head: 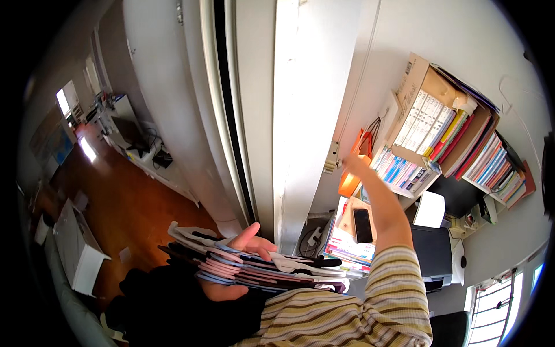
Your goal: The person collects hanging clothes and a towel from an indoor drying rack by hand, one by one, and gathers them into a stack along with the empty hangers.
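My left hand is closed around a stack of clothes hangers in pink, light blue, white and black, held level in front of my body. Black cloth lies beneath them. My right arm reaches out to the upper right, and my right hand is at a pale switch or socket fitting on the wall, beside the white door frame. Its fingers are blurred, so whether they press or grip the fitting is unclear. An orange paper bag hangs or stands right beside that hand.
A smartphone lies on a pile of papers and books under my right forearm. Bookshelves with a cardboard box and a black printer stand to the right. Leftward, a wooden floor runs past a white low cabinet.
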Available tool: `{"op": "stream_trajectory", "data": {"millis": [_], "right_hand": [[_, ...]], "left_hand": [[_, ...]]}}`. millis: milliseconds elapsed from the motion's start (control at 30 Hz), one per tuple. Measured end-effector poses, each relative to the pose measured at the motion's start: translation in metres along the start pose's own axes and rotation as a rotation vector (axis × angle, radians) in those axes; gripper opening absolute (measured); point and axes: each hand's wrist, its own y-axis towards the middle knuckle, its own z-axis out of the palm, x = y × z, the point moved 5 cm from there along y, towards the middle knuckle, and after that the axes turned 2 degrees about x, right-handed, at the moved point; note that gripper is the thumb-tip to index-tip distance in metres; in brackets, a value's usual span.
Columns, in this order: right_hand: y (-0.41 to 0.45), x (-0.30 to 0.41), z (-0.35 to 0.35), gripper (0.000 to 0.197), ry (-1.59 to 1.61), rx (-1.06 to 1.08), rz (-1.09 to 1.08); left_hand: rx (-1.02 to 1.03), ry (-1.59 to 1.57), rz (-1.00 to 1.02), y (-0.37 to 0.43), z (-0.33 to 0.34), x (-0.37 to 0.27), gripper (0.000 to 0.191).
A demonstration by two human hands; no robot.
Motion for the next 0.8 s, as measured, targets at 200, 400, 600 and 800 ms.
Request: {"op": "stream_trajectory", "data": {"millis": [200, 400, 600, 800], "right_hand": [[-0.112, 0.156, -0.091, 0.019, 0.545, 0.336, -0.161], [-0.036, 0.070, -0.124, 0.024, 0.049, -0.475, 0.237], [-0.082, 0.192, -0.073, 0.031, 0.267, 0.680, -0.229], [-0.049, 0.065, -0.151, 0.019, 0.114, -0.542, -0.012]], "left_hand": [[-0.028, -0.067, 0.086, -0.011, -0.034, 0.015, 0.098], [0.182, -0.023, 0.040, 0.017, -0.030, 0.029, 0.100], [-0.245, 0.264, 0.001, 0.012, -0.032, 0.017, 0.082], [-0.241, 0.289, 0.011, 0.043, -0.011, 0.026, 0.083]]}}
